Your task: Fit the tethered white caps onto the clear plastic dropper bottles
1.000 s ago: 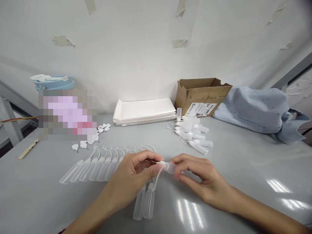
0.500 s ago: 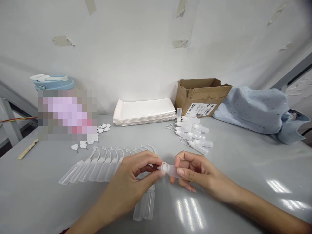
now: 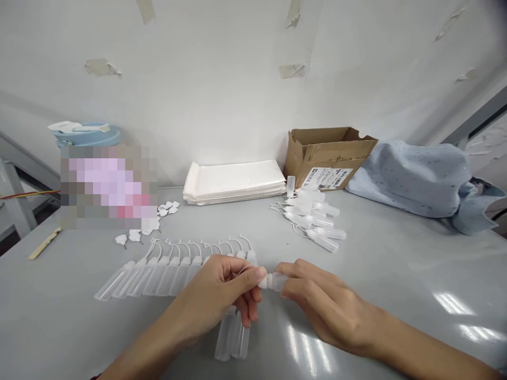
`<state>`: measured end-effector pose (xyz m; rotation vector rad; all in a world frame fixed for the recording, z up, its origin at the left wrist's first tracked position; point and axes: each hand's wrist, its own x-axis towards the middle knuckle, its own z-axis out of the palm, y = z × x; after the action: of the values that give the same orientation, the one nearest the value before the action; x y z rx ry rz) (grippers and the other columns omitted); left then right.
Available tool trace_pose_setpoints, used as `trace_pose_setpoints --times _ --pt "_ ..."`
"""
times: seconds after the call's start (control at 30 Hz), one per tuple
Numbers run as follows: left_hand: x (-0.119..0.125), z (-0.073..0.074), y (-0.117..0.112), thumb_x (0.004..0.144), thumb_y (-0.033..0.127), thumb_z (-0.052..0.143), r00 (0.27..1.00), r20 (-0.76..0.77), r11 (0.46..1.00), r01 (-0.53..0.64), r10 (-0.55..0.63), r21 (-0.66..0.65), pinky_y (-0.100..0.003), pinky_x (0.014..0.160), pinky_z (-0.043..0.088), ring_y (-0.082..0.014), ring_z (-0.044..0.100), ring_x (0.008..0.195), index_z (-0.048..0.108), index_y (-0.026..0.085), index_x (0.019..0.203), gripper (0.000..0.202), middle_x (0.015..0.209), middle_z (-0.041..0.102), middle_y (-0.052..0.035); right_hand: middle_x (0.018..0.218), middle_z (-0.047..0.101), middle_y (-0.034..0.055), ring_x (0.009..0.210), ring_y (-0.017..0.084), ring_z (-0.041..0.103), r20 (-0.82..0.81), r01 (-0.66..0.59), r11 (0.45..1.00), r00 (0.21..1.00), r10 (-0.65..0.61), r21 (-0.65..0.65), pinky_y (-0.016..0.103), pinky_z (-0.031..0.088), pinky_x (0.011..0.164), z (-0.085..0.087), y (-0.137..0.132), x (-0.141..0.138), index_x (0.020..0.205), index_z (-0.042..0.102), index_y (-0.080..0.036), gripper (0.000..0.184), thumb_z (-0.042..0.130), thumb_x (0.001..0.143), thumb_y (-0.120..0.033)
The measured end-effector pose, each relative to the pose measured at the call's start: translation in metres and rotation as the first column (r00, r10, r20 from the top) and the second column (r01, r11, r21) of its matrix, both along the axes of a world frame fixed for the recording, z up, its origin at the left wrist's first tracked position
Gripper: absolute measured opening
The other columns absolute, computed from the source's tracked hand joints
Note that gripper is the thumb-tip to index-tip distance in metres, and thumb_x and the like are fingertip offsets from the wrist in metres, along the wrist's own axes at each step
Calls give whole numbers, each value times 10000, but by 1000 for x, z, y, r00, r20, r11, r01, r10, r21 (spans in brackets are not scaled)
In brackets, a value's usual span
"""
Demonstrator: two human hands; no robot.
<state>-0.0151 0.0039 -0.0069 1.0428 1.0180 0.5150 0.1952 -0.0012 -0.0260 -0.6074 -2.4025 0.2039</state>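
Observation:
Between my two hands lies a small translucent squeeze bottle [image 3: 278, 281], held sideways. My left hand [image 3: 225, 290] pinches the white cap [image 3: 263, 283] at its neck end with thumb and fingers. Wrapped around the bottle's body, the fingers of my right hand [image 3: 335, 303] hide its base. A row of similar bottles [image 3: 158, 277] with thin strap caps lies left of and behind my left hand. Two more bottles [image 3: 232, 338] lie just below that hand, their upper ends partly covered by it.
Loose white caps [image 3: 169, 207] lie at the left, some with thin needle tips. At the back stand stacked white padded envelopes [image 3: 237, 179] and a cardboard box [image 3: 328, 153], with a pile of bottles [image 3: 311, 216] before it. Blue speckled cloth [image 3: 412, 179] lies right.
My right hand has turned over around the bottle, its back now facing up. The left hand's grip has shifted, thumb on top of the cap. The hands sit slightly lower.

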Motion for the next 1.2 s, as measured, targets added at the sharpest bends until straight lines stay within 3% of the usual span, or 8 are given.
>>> trace_pose_setpoints --times 0.17,0.37,0.57,0.63,0.7,0.8,0.87,1.2 --pt "3 3 -2 803 340 612 999 -30 993 -9 12 119 -212 552 465 -107 582 526 654 152 723 209 573 631 11 775 579 32 680 132 549 -126 -4 935 991 -43 -355 228 475 589 7 -5 0 952 460 -181 123 408 896 -85" --pt "6 6 -8 783 324 640 992 -100 968 -53 80 247 -230 611 477 -128 592 614 658 167 754 161 632 629 1 612 499 -39 521 94 387 -102 64 619 968 -230 -783 206 311 463 13 -4 -3 830 492 -203 115 475 906 -287" --pt "9 4 -10 795 267 604 972 -202 879 -7 118 477 -242 651 470 -148 595 716 634 172 720 124 781 645 -28 721 616 -2 499 66 327 -175 -106 261 950 -259 -960 206 257 467 18 4 -6 813 445 -189 209 523 882 -370" --pt "9 3 -9 795 274 605 971 -208 896 -16 120 444 -245 660 472 -154 604 733 630 177 764 105 798 656 -29 718 609 -3 493 62 331 -199 -147 207 945 -261 -967 200 255 462 18 6 -6 809 433 -190 232 537 871 -387" --pt "9 4 -7 804 303 598 974 -201 935 -29 106 354 -247 653 472 -154 612 708 624 184 817 122 754 662 -17 715 599 -4 505 67 357 -194 -115 288 945 -264 -951 200 268 468 16 5 -6 806 444 -189 214 531 876 -372" --pt "7 5 -5 823 320 574 982 -177 963 -12 61 269 -247 647 466 -146 615 652 623 181 830 148 674 653 0 642 532 -29 524 85 391 -128 42 552 955 -266 -833 205 301 481 11 1 -5 802 496 -191 148 513 887 -310" --pt "7 5 -6 835 329 557 983 -179 966 8 40 259 -247 647 463 -143 617 636 614 173 810 168 656 647 3 607 498 -36 519 95 408 -96 96 673 966 -242 -733 208 316 469 8 -1 -3 815 512 -195 118 492 895 -280" --pt "12 -2 -11 895 449 407 994 -101 983 49 -32 177 -215 493 451 -117 564 457 465 180 672 354 513 548 32 826 619 67 743 148 583 -118 -13 989 993 -4 -150 243 500 619 2 -1 -1 901 482 -179 157 387 893 -55"
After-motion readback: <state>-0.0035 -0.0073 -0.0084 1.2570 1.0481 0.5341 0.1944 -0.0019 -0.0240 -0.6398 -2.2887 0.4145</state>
